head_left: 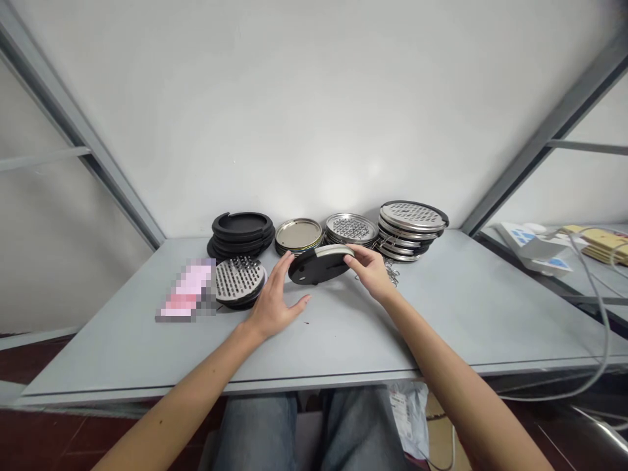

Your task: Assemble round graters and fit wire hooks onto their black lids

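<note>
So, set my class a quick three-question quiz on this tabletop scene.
1. True or false: the right hand holds the black disc.
2. Which stack stands farthest right along the wall? A: black discs. B: plain metal discs. C: perforated metal discs.
3. Fill the gap: the perforated disc nearest the left hand lies on a ___ disc.

Key: 1 true; 2 C; 3 black.

Grater stacks (412,219) on table (466,294) w/ wall (314,118) behind, blurred item (186,291) L of front stack (239,281)
</note>
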`<state>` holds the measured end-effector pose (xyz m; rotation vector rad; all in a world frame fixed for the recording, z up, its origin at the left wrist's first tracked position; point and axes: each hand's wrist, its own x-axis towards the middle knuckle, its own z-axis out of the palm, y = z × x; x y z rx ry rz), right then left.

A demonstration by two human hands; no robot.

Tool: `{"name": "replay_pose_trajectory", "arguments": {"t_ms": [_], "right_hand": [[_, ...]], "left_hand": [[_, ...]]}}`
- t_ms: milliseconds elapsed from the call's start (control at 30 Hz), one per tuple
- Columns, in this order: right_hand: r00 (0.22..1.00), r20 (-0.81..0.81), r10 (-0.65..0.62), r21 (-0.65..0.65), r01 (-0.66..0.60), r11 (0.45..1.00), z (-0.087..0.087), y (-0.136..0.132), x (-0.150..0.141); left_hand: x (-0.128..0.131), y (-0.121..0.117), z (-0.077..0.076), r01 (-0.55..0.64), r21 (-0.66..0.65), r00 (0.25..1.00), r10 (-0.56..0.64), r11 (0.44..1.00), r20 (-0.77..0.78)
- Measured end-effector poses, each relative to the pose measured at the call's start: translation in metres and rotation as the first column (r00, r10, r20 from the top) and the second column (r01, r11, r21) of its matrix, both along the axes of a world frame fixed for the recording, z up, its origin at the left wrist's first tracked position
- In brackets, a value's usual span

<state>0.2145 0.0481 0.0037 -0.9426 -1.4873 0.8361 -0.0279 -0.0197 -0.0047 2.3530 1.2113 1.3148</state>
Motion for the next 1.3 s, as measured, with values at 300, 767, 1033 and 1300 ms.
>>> {"name": "replay_pose_trajectory", "arguments": {"t_ms": [300,767,1033,1300], "right_hand": [[0.995,-0.088,0.036,-0.197,-0.053,0.979,0.003,0.002,0.005],[0.997,-0.003,0.074,-0.419,-0.069,0.906,0.003,-0.004,-0.001],[0.999,-0.004,0.048,-0.526,-0.043,0.849,-0.017,-0.001,-0.016],[0.844,0.536,-0.019,-0.189,0.142,0.972,-0.01,-0.006,-0.013]], "left_hand": [[-0.001,-0.003,0.004,0.005,-0.006,0.98,-0.006,1.0,-0.198],[-0.001,-0.005,0.004,0.02,-0.215,0.965,-0.075,0.976,-0.252],[0.0,-0.007,0.001,0.006,-0.207,0.944,-0.074,0.978,-0.322],[-0.001,0.0,-0.009,0.0,-0.224,0.903,-0.096,0.975,-0.419]]}}
